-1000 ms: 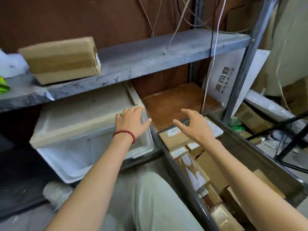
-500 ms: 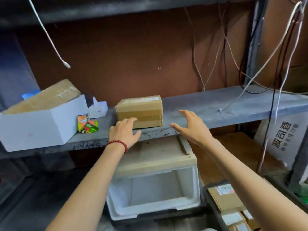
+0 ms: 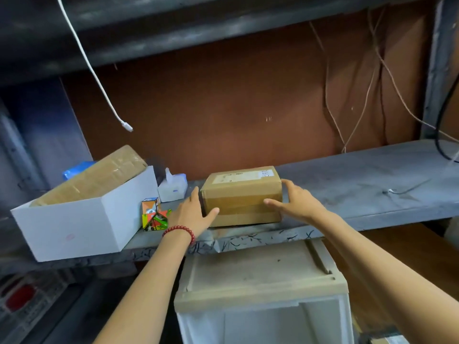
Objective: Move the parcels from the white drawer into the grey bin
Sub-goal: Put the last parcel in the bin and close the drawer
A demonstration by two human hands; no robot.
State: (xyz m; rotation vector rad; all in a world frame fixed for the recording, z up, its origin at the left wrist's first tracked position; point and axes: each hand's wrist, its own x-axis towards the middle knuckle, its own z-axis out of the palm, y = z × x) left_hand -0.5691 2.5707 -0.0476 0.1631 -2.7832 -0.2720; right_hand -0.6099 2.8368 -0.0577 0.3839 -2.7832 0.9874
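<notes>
Although the task names the white drawer (image 3: 323, 324) as source, the parcel (image 3: 242, 197) under hand sits flat on the grey shelf (image 3: 360, 184) directly above that drawer, near the shelf's front edge; the left hand (image 3: 192, 214) lies against its left end and the right hand (image 3: 298, 202) against its right end; fingers on both are spread wide and nearly straight, thumbs laid across the taped front face, curled round nothing. Judgement: a box this broad calls for an inward press from both sides so that it comes up level; the lift is not yet begun, the base resting on the shelf. Grey bin: not plainly in view. Small coloured cartons (image 3: 154, 214) stand just beside the left hand; a leftward swing could topple them.
</notes>
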